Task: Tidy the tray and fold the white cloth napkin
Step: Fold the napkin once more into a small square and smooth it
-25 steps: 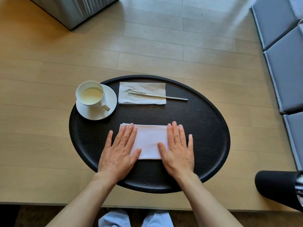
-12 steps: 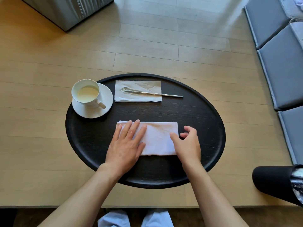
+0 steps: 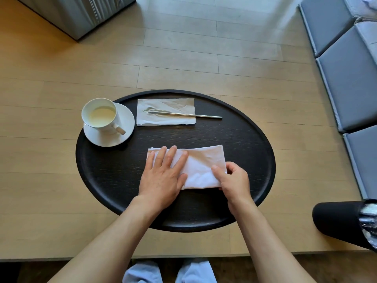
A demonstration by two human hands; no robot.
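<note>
A white cloth napkin [image 3: 201, 164], folded into a long rectangle, lies near the front of the black oval tray [image 3: 251, 152]. My left hand [image 3: 163, 176] lies flat on the napkin's left half, fingers spread. My right hand [image 3: 234, 180] pinches the napkin's right end between thumb and fingers. At the tray's back lies a paper napkin [image 3: 166, 114] with a metal straw [image 3: 184, 115] across it. A white cup [image 3: 100, 115] of pale liquid stands on a saucer [image 3: 126, 127] at the tray's left rim.
The tray rests on a light wooden table [image 3: 51, 160]. A black cylinder [image 3: 342, 223] lies at the table's right front edge. Grey cushions [image 3: 350, 78] line the right side, and a grey box [image 3: 81, 13] stands at the back left.
My right hand left its flat position on the napkin, slid to the right end and closed on it. My left hand shifted slightly right and stays pressed flat.
</note>
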